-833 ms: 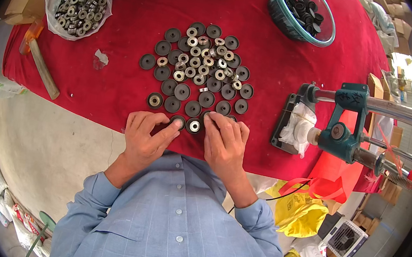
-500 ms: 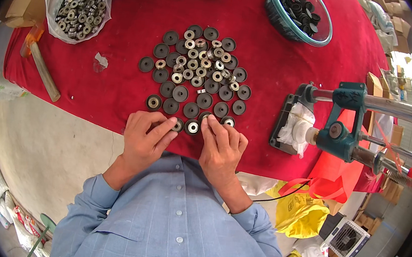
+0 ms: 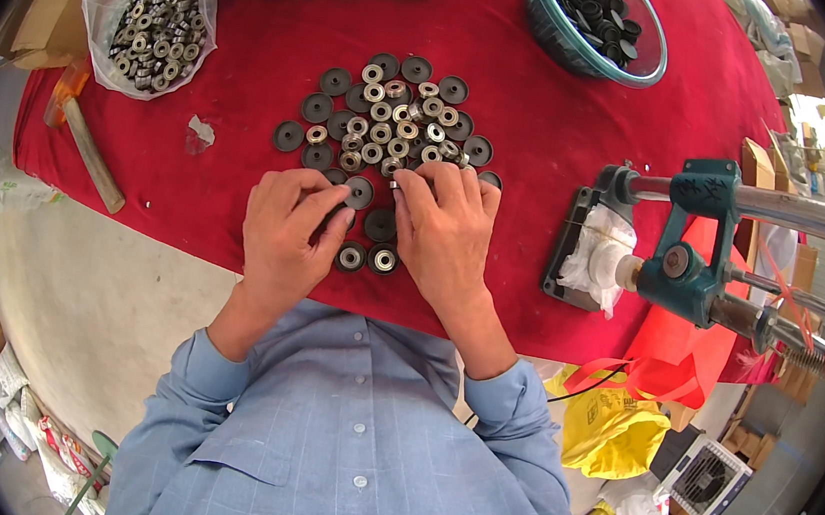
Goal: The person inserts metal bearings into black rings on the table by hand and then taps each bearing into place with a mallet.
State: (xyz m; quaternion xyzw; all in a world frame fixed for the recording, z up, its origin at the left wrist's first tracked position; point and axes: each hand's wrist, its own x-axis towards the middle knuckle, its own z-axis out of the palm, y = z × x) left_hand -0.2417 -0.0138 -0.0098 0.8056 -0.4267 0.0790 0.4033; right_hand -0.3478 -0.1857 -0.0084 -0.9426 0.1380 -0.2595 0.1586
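Note:
Over the near part of a spread of round black caps and small metal ball bearings, both my hands are at work. My left hand has thumb and index finger on either side of one black cap, which they partly hide. Between the thumb and index finger of my right hand, a small bearing is pinched on edge. Two caps with bearings seated in them sit closest to me, between the hands. My right hand covers several other caps.
A plastic bag of bearings stands at the far left, near a hammer. A clear tub of black caps is at the far right. The green hand press occupies the right side of the red-covered table.
My right hand has moved up and away from the front row and taken hold of a loose bearing. My left hand has shifted from a filled cap to an unfilled one farther up.

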